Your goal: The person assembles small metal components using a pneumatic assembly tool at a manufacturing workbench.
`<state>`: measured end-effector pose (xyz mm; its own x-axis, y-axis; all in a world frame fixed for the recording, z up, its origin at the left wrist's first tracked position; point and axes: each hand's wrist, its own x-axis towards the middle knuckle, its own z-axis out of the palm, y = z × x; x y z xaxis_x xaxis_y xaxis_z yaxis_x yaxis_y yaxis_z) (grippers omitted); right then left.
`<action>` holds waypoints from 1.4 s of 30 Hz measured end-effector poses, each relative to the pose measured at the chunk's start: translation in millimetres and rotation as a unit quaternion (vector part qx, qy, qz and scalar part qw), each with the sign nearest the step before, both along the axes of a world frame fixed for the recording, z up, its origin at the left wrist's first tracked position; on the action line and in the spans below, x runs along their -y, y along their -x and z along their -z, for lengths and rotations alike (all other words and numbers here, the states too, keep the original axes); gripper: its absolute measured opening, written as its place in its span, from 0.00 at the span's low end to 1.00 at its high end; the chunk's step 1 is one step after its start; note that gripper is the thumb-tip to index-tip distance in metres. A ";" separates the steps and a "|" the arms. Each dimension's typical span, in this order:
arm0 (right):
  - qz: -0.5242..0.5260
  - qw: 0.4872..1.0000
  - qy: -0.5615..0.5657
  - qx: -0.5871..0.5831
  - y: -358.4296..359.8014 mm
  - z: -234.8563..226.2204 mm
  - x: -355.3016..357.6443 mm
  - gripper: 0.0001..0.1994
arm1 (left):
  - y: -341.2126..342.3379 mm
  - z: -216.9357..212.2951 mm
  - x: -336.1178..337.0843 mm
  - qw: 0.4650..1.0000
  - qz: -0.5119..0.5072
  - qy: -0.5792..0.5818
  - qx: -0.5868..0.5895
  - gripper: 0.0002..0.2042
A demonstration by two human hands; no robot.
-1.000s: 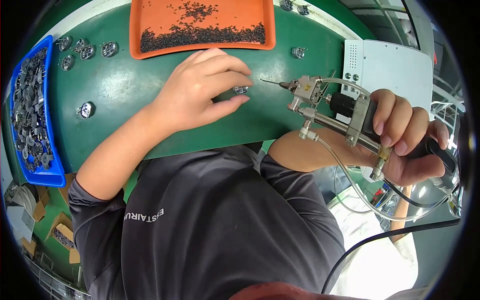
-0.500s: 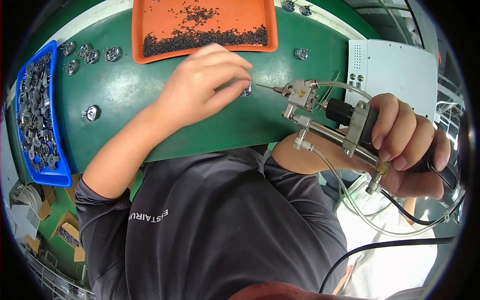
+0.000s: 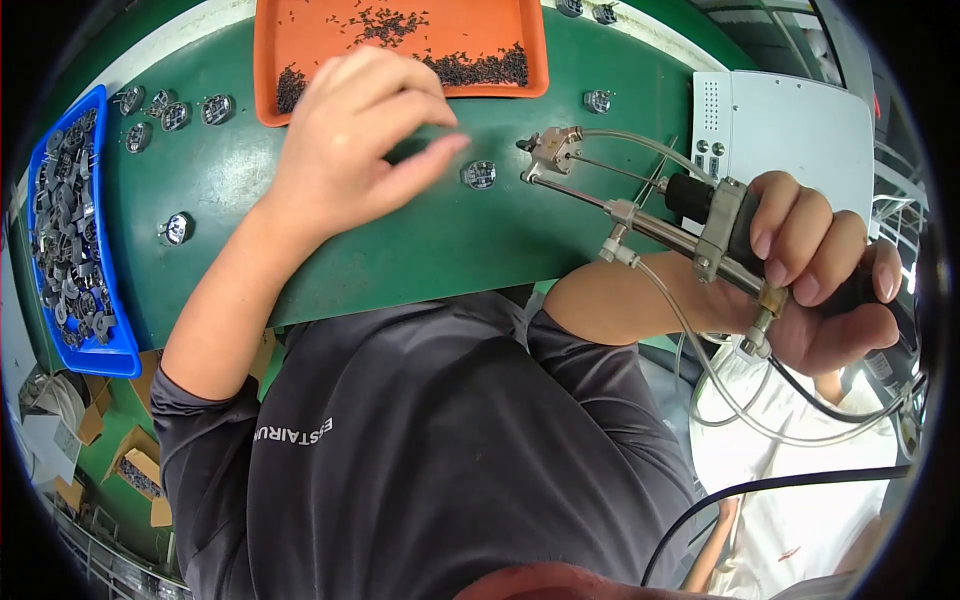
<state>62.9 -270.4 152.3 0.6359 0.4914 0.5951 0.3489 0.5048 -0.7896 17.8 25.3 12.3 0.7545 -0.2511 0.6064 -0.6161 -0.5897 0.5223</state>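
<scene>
- Your left hand (image 3: 355,145) is loosely curled, thumb parted from the fingers; nothing shows in its grasp.
- Your right hand (image 3: 825,265) is wrapped around the black grip of the metal tool (image 3: 680,240), with its smooth silvery rods, blocky head and clear, bendy tube (image 3: 655,145).
- Just beyond the tool's nose, apart from your left thumb, the small round part (image 3: 479,175) lies on the smooth green table (image 3: 420,260).
- Near your left fingers, the orange tray (image 3: 335,30) holds tiny dark pieces (image 3: 490,70).
- Pale lettering (image 3: 293,432) runs upside down across your dark shirt (image 3: 450,480).
- The tool's long axis slants from your right hand up and leftward, nose toward your left hand.
</scene>
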 end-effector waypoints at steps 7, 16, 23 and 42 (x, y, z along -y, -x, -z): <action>-0.019 1.000 -0.014 -0.013 -3.9 5.3 0.5 0.24 | 12.0 12.0 19.1 0.988 0.141 -0.001 -0.061 0.11; -0.032 0.999 -0.023 -0.018 -0.1 16.0 -19.1 0.21 | 13.7 17.7 25.3 0.989 0.112 -0.022 -0.092 0.10; -0.086 0.991 -0.098 0.039 -9.4 49.0 -28.5 0.22 | 10.6 15.9 25.7 0.988 0.115 -0.008 -0.107 0.10; -0.091 0.994 -0.043 0.039 -12.1 48.4 -35.0 0.20 | 5.0 19.2 24.1 0.987 0.116 -0.014 -0.110 0.10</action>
<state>75.0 -235.3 103.9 0.4919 0.5400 0.6830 0.3034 0.6290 -0.7158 12.7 1.2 -6.9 0.7871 -0.4467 0.4253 -0.6100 -0.4614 0.6443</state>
